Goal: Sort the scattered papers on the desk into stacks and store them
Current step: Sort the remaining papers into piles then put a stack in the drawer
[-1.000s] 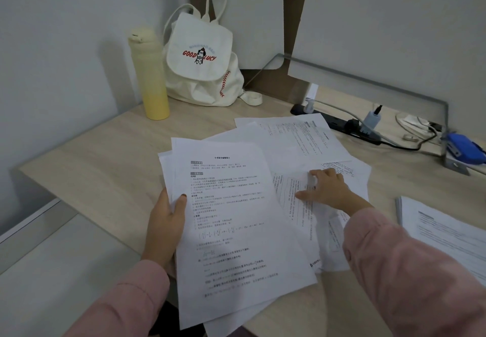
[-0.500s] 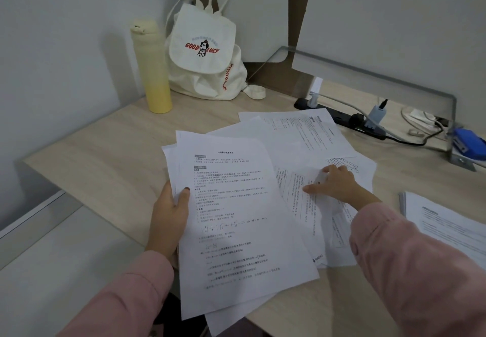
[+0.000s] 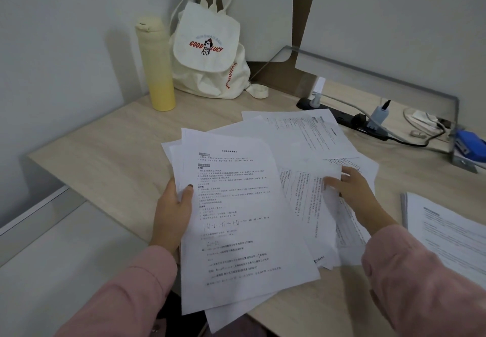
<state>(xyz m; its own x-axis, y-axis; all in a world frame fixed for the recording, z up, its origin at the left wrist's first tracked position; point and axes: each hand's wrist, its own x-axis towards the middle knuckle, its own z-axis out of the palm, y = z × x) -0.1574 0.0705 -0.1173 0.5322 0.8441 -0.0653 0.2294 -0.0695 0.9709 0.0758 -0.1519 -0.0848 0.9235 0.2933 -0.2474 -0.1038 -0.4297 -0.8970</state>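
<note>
My left hand [image 3: 171, 215] grips a bundle of printed papers [image 3: 236, 221] by its left edge, thumb on top, held over the front edge of the wooden desk [image 3: 105, 152]. My right hand [image 3: 355, 192] reaches across several loose sheets [image 3: 302, 136] spread on the desk. Its fingers pinch the raised right edge of one printed sheet [image 3: 310, 205], which lies just right of the bundle. A separate neat stack of papers [image 3: 447, 228] lies at the desk's right edge.
A yellow bottle [image 3: 157, 68] and a white drawstring bag [image 3: 207, 55] stand in the back left corner. A black power strip [image 3: 349, 119] with plugs and cables runs along the back. A blue stapler [image 3: 470, 144] sits at far right. A lower white surface [image 3: 52, 271] adjoins on the left.
My right hand has shifted slightly right on the loose sheets, and the edge of one sheet has lifted against its fingers. The left hand still holds the bundle.
</note>
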